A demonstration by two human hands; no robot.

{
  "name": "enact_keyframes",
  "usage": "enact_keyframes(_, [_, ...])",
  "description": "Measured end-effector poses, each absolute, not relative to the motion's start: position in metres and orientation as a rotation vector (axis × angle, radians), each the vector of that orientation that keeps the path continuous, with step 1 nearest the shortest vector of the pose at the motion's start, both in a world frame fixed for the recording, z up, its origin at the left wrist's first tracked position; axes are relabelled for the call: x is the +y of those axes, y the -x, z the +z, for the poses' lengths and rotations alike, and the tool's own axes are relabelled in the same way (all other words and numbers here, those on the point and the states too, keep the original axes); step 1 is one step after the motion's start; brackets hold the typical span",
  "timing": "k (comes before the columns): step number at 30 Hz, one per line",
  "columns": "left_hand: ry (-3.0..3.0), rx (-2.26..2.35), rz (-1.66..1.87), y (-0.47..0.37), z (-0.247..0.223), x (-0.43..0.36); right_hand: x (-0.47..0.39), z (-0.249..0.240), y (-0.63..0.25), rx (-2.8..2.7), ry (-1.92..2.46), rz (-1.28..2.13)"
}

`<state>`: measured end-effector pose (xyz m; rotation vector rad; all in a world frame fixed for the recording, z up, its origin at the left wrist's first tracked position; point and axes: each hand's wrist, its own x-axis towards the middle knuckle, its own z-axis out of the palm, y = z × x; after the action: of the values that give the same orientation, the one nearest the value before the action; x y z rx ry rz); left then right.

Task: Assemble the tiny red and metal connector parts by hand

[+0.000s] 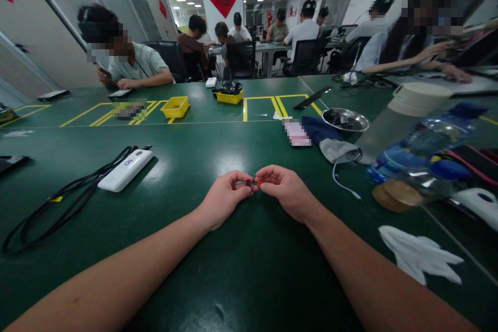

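Observation:
Both hands meet just above the green tabletop point(249, 280), their fingertips nearly touching. My left hand point(222, 198) is closed in a pinch on a small dark piece point(248, 183), too small to name. A small orange piece point(260, 183) shows at the fingertips of my right hand point(287, 192), pinched between thumb and fingers. The two pieces lie close together; whether they touch, I cannot tell. Fingers hide most of each.
Left lies a white power bank point(126, 170) beside a looped black cable point(73, 187). Yellow trays point(175, 108) stand ahead. At right are a metal bowl point(346, 120), a plastic bottle point(424, 137), a large tumbler point(392, 119) and a crumpled tissue point(420, 254). People sit beyond.

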<state>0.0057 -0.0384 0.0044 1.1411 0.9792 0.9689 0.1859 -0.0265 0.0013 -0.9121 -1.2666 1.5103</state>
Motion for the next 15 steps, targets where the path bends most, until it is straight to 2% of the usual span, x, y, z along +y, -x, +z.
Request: enact_keyframes(15, [-1.498, 1.098, 1.009, -0.0052, 0.0025, -0.0402, -0.0297, 0.0079, -0.1859, -1.374, 0.944, 1.501])
